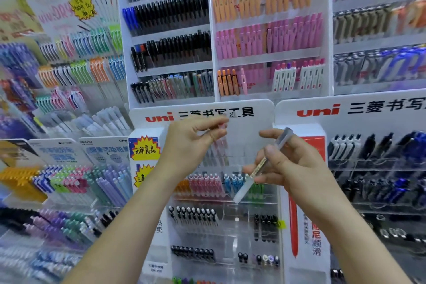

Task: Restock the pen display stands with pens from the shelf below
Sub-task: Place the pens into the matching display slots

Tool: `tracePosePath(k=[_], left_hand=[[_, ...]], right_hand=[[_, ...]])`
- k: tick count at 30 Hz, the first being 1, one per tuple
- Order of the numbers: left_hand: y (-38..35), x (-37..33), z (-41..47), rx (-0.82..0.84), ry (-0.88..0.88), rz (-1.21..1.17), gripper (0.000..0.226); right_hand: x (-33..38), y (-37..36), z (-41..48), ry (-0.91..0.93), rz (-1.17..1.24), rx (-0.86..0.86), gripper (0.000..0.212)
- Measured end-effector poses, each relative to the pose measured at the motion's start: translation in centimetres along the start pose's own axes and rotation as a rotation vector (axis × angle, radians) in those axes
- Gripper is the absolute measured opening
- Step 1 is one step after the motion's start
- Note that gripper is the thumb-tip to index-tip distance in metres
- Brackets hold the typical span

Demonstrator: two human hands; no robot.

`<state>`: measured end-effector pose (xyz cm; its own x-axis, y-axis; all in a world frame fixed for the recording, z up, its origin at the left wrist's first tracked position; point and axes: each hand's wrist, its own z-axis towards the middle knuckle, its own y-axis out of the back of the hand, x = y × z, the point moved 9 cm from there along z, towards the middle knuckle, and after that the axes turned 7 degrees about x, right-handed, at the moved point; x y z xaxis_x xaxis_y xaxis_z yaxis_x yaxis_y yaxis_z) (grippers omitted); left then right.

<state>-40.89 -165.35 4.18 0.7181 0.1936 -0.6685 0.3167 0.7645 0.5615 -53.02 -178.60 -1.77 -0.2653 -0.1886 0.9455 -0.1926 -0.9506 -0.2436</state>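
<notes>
At the far left stand racks of pastel pens (69, 182) in purple, green, pink and white, much blurred. Above and behind, a white panel carries rows of black pens (166, 14), and just beside it another panel holds orange and pink pens (265, 18).

In the middle, the left hand (191, 145) is raised in front of the white header of the uni display stand (258, 127). Its fingers are curled, with thumb and forefinger drawn close together. The blur hides whether anything is pinched between them.

To the right of it, the right hand (292, 163) grips a clear pen (244, 189) between thumb and fingers. The pen slants from upper right down to lower left. Its pale lower end lies over the stand's row of blue and green pens. Lower tiers of the stand hold black-capped pens, with several gaps.

Furthest right, a clear tiered rack (380, 168) holds black and blue pens.
</notes>
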Motion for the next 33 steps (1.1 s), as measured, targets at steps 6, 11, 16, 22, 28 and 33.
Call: tracePosePath(k=[6,11,16,22,28,33], left_hand=[[-2.0,1.9,0.2,0.139,0.064,0.147,0.024],[-2.3,1.5,0.8,0.181,0.038,0.225,0.021],[-2.0,1.6,1.4,0.196,0.028,0.265,0.020],[-3.2,1.9,1.6,0.285,-0.063,0.416,0.023],[-3.4,1.6,1.4,0.279,-0.141,0.509,0.032],[-1.4,-0.5,-0.7,0.053,-0.090,0.400,0.034]], right_hand=[[0.8,0.7,0.2,0.062,-0.045,-0.104,0.046],[0.9,0.6,0.3,0.088,-0.117,-0.115,0.054],[0.5,0.4,0.4,0.096,-0.121,-0.114,0.046],[0.0,0.3,0.4,0.076,-0.104,-0.106,0.038],[-0.9,0.2,0.5,0.043,-0.105,-0.093,0.050],[-1.0,0.3,0.0,0.021,-0.092,-0.095,0.054]])
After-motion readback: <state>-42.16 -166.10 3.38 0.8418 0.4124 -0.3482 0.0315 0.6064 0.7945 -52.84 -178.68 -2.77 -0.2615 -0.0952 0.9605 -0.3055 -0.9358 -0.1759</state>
